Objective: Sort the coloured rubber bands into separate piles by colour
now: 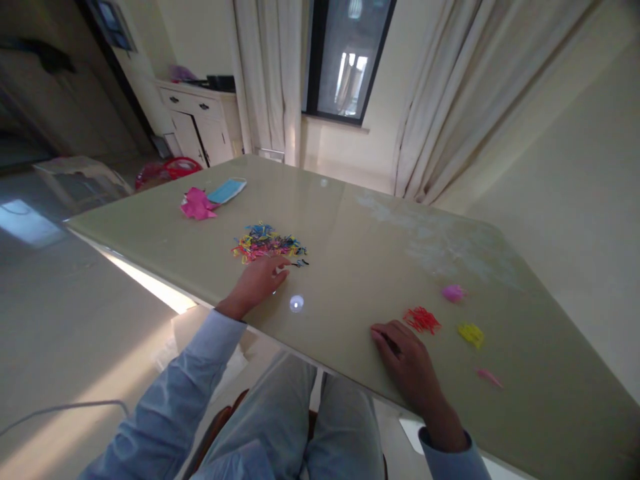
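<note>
A mixed pile of thin, band-like pieces [267, 243] in blue, yellow, red and black lies left of the middle of the table. At its near edge is my left hand [261, 279], its thumb and forefinger slightly apart, close to a few dark pieces [300, 263]. My right hand [404, 357] rests on the table near the front edge, fingers curled in; whether anything is inside them is hidden. Just beyond it sits a small heap of red pieces [423, 320]. Farther right are a yellow heap [471, 335], a purple-pink heap [453, 293] and a small pink bit [489, 377].
On the table's far left lie a crumpled pink wrapper [199, 204] and a blue face mask [227, 191]. The glossy table [340, 253] reflects light and has whitish smears at the right. Behind it stand a white cabinet [200, 120] and curtains [267, 80].
</note>
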Demonstrator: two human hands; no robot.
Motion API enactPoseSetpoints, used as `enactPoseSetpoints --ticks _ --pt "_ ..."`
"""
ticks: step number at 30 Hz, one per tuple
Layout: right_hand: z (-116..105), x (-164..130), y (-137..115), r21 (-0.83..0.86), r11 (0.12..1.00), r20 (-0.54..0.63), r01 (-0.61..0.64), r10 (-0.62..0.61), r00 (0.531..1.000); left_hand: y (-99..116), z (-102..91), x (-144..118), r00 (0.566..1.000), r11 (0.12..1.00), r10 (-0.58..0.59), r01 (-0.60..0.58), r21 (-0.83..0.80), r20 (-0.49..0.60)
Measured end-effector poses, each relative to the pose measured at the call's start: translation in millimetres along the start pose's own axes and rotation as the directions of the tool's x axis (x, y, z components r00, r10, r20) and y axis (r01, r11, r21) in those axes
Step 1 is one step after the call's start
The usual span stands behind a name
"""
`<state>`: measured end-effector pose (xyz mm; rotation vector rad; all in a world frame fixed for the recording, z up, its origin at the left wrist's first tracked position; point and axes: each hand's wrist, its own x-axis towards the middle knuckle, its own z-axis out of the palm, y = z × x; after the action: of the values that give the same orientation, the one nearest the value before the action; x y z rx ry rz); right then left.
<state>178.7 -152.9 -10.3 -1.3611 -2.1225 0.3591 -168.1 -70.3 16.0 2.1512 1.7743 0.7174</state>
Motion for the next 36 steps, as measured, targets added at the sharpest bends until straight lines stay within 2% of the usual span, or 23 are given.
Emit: enactPoseSetpoints --ticks 4,7,14,21,28,33,36 --pt "1 0 2 0.005 1.000 -0.010 0.000 0.000 1.000 -14 -18.9 6 0.997 0.989 -0.069 0.072 0.130 -0.033" --pt "1 -1 2 0.010 1.000 -0.017 -0.006 0.006 1.000 -16 -22.5 11 0.995 0.978 -0.095 0.093 0.186 0.003" --pt "1 0 2 -0.002 1.000 -0.012 -0.015 0.015 1.000 -15 -7.4 21 0.985 0.944 -0.139 0.099 0.315 0.106" --pt "0 1 2 -0.003 1.000 -0.011 -0.023 0.023 1.000 -11 -4.9 25 0.985 0.936 -0.148 0.111 0.335 0.086" --pt "0 1 1 -0.011 1.000 -0.030 -0.014 0.014 0.999 -9 -1.0 30 0.992 0.923 -0.081 0.039 0.383 0.096" --pt "0 1 1 -0.006 1.000 -0.024 -0.015 0.014 1.000 -6 1.2 32 0.994 0.945 -0.062 0.030 0.325 0.088" --pt "-1 1 0 -0.001 1.000 -0.017 -0.017 0.017 1.000 -4 1.8 28 1.000 0.990 -0.015 0.015 0.139 -0.001"
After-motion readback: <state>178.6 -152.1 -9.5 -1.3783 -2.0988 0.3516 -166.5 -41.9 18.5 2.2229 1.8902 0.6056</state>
